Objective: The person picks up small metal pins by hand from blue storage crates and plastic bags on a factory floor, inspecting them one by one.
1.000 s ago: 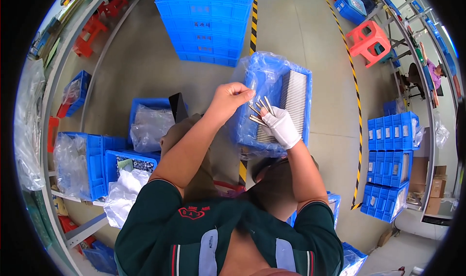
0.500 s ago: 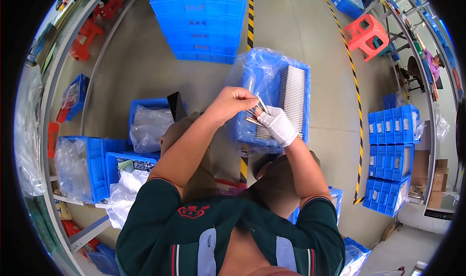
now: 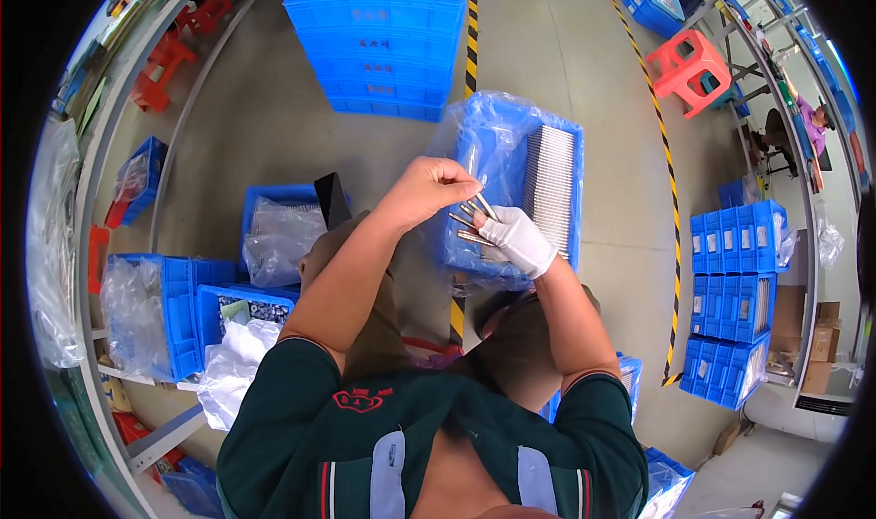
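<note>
My bare left hand (image 3: 432, 190) is closed in a pinch, its thumb and fingertips on the end of a slim silvery metal rod (image 3: 487, 208). The rod's other end reaches my right hand (image 3: 520, 242), which wears a white glove with at least one fingertip bare. Several similar metal rods (image 3: 474, 238) fan out from the closed fingers of that right hand. Both hands are above a blue crate (image 3: 578, 167) lined with clear plastic film (image 3: 497, 145). Along the crate's right side stands a long row of thin, pale metal pieces (image 3: 550, 177), partly covered by my gloved hand.
Tall stacked blue crates (image 3: 379, 44) stand ahead. At my left are a crate of small metal parts (image 3: 265, 311), a white bag (image 3: 235, 373) and a film-covered crate (image 3: 137, 318). Farther right are stacked blue crates (image 3: 735, 245), a red stool (image 3: 691, 72) and a person (image 3: 810, 126).
The rods in my gloved right hand have spread and shifted slightly left. My left hand has moved a little, with its fingertips still on a rod's end.
</note>
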Demonstrator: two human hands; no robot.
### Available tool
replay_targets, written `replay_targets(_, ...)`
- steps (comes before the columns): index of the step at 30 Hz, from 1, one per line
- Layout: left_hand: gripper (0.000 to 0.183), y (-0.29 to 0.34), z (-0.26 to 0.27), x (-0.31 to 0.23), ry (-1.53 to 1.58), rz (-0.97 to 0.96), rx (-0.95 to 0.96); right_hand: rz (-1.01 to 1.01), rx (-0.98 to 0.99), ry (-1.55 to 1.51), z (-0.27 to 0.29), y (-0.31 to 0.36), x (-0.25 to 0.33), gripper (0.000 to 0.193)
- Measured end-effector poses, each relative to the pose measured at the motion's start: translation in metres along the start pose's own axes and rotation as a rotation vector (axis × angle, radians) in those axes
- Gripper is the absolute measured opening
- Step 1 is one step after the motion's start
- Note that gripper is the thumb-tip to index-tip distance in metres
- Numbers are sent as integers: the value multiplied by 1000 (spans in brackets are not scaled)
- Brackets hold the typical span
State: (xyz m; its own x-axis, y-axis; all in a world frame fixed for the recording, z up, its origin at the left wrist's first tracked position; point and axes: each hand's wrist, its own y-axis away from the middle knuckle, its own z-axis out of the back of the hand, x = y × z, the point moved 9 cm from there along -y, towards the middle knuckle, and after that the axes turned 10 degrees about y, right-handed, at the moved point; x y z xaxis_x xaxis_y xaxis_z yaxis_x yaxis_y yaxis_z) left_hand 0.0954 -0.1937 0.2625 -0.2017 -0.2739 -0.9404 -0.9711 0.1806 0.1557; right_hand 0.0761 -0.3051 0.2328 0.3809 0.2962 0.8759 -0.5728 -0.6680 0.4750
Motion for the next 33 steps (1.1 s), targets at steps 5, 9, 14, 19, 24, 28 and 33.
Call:
replay_targets(5, 15, -2, -3, 0, 23, -32, 14, 8, 16, -16, 2, -2, -4, 29)
replay_targets(9, 16, -6, -6, 9, -21, -14, 36, 11, -29, -28, 3, -4, -5, 28)
replay_targets(14, 17, -5, 9, 13, 87, -63, -150, 4, -36, -9, 5, 0, -1, 28)
replay_targets(19, 16, -4, -9, 20, 343, 22, -109, 8, 189, 29, -16, 2, -4, 25)
replay_targets(24, 17, -7, -53, 51, 86, 126, 129, 104, 233, 246, -25, -10, -19, 23)
replay_targets(28, 21, -22, 0, 17, 219, -190, -155, -2, 171, 299, 13, -38, -20, 18)
replay_targets(33, 25, -6, 16, 1, 312, -87, -311, -83, -185, 318, 106, -109, -53, 12)
